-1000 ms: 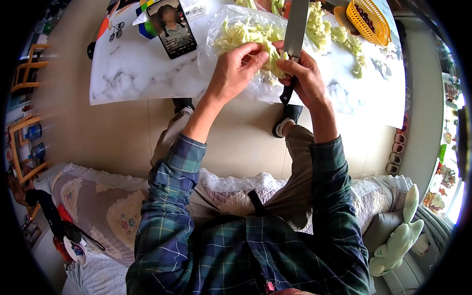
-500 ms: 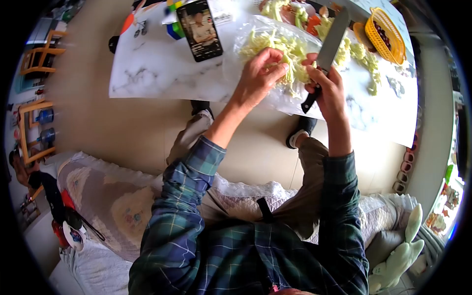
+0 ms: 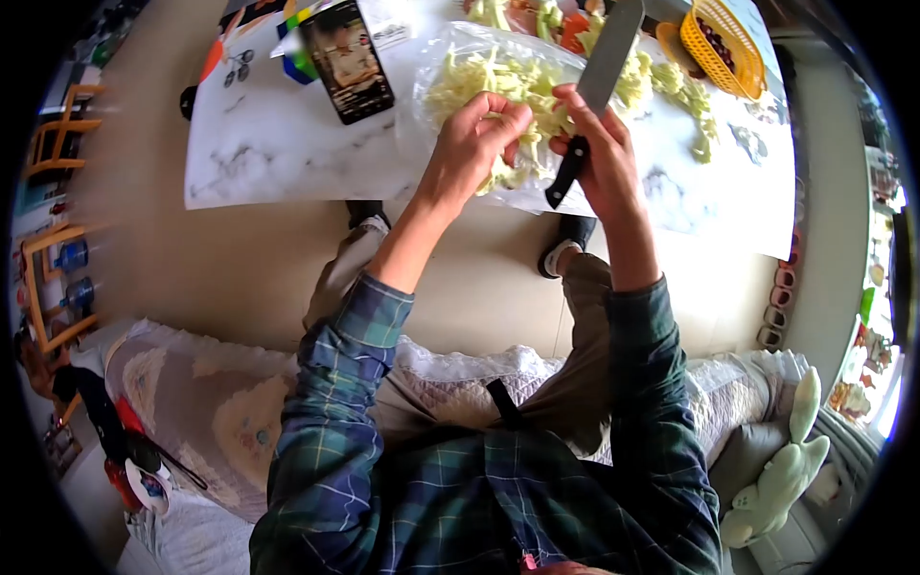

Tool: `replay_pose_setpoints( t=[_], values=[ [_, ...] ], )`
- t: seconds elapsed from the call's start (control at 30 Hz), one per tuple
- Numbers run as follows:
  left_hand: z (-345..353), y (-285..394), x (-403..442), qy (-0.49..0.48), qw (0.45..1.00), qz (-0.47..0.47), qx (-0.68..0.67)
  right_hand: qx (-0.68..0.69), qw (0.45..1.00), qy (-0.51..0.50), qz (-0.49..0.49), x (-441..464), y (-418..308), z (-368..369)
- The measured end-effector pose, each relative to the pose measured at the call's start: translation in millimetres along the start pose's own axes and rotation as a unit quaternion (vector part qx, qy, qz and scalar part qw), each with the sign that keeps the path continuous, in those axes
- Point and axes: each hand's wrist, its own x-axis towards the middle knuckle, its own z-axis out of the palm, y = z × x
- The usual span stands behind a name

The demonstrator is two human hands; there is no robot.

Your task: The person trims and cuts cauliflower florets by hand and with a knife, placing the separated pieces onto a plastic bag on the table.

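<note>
My right hand grips a kitchen knife by its black handle, the broad blade pointing up and away from me. My left hand is closed in a pinch just to its left; what is between the fingertips is hidden. Beneath and beyond both hands, pale cut cauliflower pieces lie heaped on a clear plastic bag near the table's front edge. Larger cauliflower florets lie to the right of the knife.
A phone showing a picture stands at the left of the marble-patterned table. At the back right is a yellow basket with dark red round fruit. A quilted sofa is behind me, with a plush rabbit on the right.
The view has shifted, so table and hands sit further left. My left fingers have curled in more, and my right hand has come slightly nearer with the knife still in its grip.
</note>
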Motion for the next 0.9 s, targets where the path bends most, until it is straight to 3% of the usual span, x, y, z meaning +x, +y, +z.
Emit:
replay_pose_setpoints(
  t=[0.13,0.23,0.37,0.43,0.5,0.57,0.73,0.9],
  values=[
    [8,-16,0,-0.05,0.996,0.003,0.073,-0.016,1.0,0.001,-0.02,0,3,4],
    [12,-20,0,0.0,0.996,0.064,0.056,-0.049,0.997,-0.053,-0.018,-1,3,7],
    [15,-17,0,-0.015,0.993,0.11,0.041,-0.078,0.995,-0.064,-0.013,-4,4,9],
    [11,-27,5,0.034,0.987,0.136,0.085,-0.044,0.997,-0.069,-0.005,-5,3,9],
    [8,-30,7,0.03,0.992,0.116,0.047,-0.01,0.997,-0.074,0.002,-6,1,9],
    [5,-26,6,0.022,0.996,0.078,-0.024,-0.088,0.996,-0.029,-0.013,-10,-6,10],
    [2,-28,7,0.013,0.996,0.09,-0.025,-0.136,0.989,-0.035,-0.033,-15,-14,12],
    [6,-30,5,0.064,0.974,0.16,0.149,-0.167,0.984,-0.06,-0.027,-16,-13,11]
  ],
)
